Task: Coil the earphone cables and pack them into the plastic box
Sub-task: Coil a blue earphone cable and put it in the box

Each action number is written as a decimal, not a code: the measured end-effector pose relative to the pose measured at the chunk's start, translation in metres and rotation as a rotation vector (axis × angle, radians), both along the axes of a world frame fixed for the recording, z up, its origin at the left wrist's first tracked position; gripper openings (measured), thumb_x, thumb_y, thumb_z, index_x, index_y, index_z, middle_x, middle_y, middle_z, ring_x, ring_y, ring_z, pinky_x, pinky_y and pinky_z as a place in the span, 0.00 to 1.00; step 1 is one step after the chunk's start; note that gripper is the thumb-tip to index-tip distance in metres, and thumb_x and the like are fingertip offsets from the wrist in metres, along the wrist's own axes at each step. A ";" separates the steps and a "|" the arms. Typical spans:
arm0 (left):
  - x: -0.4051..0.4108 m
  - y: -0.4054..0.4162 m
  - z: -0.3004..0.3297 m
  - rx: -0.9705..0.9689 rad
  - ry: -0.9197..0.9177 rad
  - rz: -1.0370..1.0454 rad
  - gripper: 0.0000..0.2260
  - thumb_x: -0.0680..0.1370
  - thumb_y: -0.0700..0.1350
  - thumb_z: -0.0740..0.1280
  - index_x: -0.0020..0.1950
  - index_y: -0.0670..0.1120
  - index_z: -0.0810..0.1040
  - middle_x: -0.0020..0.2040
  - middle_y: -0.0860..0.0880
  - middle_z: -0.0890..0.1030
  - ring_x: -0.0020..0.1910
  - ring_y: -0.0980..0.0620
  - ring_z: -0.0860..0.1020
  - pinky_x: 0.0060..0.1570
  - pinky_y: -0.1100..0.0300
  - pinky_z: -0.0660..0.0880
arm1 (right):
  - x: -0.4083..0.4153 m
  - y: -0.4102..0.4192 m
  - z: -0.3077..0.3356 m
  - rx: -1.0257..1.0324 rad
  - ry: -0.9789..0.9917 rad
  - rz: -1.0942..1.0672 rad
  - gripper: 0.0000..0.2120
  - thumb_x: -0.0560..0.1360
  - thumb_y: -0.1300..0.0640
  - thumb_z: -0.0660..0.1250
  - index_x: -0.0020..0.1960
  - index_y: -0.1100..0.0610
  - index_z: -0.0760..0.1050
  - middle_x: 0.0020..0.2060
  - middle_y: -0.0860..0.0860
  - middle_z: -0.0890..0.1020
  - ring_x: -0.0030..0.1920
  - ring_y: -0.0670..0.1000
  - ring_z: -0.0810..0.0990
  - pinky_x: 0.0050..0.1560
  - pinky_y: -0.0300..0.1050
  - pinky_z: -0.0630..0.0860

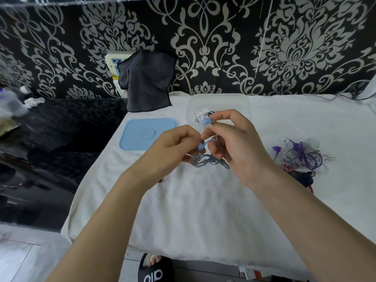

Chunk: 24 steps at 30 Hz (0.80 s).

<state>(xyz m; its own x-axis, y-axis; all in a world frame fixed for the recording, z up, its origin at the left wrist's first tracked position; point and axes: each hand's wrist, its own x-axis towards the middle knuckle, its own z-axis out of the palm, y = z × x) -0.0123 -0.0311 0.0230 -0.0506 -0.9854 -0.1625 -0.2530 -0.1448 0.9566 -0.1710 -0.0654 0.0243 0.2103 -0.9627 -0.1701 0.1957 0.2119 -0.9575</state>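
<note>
Both hands hold a blue earphone cable (205, 159) just above the white cloth. My left hand (173, 147) pinches one blue earbud and part of the bunched cable. My right hand (234, 139) pinches the other blue earbud higher up, with cable looped under its fingers. Behind my hands stands the clear plastic box (218, 102), holding white and black coiled earphones (203, 116). Its blue lid (142, 133) lies flat to the left of it.
A tangled pile of purple, white and red earphones (301, 157) lies on the cloth at right. A dark grey cloth (146, 80) hangs at the back left over a wall socket. The table's left edge drops to a dark surface. A slippered foot (154, 269) shows below.
</note>
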 end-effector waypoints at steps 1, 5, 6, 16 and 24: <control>0.000 0.000 0.000 -0.024 -0.017 0.012 0.07 0.83 0.39 0.64 0.50 0.37 0.80 0.42 0.45 0.84 0.42 0.51 0.82 0.46 0.61 0.82 | 0.000 0.000 -0.002 -0.001 0.024 -0.004 0.10 0.79 0.67 0.59 0.57 0.58 0.74 0.35 0.55 0.82 0.26 0.51 0.73 0.26 0.42 0.68; 0.002 0.000 -0.002 -0.162 -0.192 0.072 0.03 0.79 0.38 0.69 0.47 0.42 0.82 0.42 0.46 0.87 0.43 0.51 0.84 0.50 0.61 0.79 | 0.000 -0.003 -0.009 0.144 0.006 0.038 0.15 0.79 0.69 0.59 0.61 0.55 0.74 0.40 0.59 0.82 0.29 0.50 0.76 0.31 0.42 0.73; 0.002 -0.001 -0.004 -0.178 -0.221 0.078 0.03 0.78 0.38 0.70 0.46 0.44 0.82 0.42 0.48 0.87 0.45 0.53 0.85 0.51 0.62 0.79 | 0.000 -0.004 -0.010 0.200 -0.028 0.054 0.14 0.79 0.69 0.60 0.61 0.56 0.74 0.40 0.59 0.80 0.30 0.49 0.76 0.31 0.41 0.73; -0.002 -0.004 -0.009 -0.292 -0.218 0.101 0.05 0.76 0.36 0.73 0.46 0.45 0.83 0.45 0.50 0.87 0.46 0.56 0.86 0.52 0.63 0.80 | 0.001 -0.004 -0.014 0.268 0.024 0.135 0.03 0.78 0.65 0.67 0.49 0.64 0.78 0.36 0.55 0.74 0.29 0.45 0.70 0.31 0.39 0.65; 0.008 -0.011 -0.031 -0.115 -0.458 0.014 0.07 0.82 0.40 0.63 0.46 0.49 0.78 0.45 0.53 0.84 0.37 0.60 0.82 0.38 0.65 0.77 | -0.002 -0.006 -0.018 0.223 0.116 0.059 0.13 0.76 0.61 0.69 0.55 0.71 0.79 0.35 0.54 0.79 0.29 0.46 0.71 0.30 0.38 0.67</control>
<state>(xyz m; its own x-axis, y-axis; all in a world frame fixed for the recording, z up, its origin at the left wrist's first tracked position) -0.0047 -0.0417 -0.0085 0.0140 -0.9984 -0.0552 -0.6516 -0.0510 0.7569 -0.1728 -0.0718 0.0064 0.2321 -0.8854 -0.4028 0.0686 0.4280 -0.9012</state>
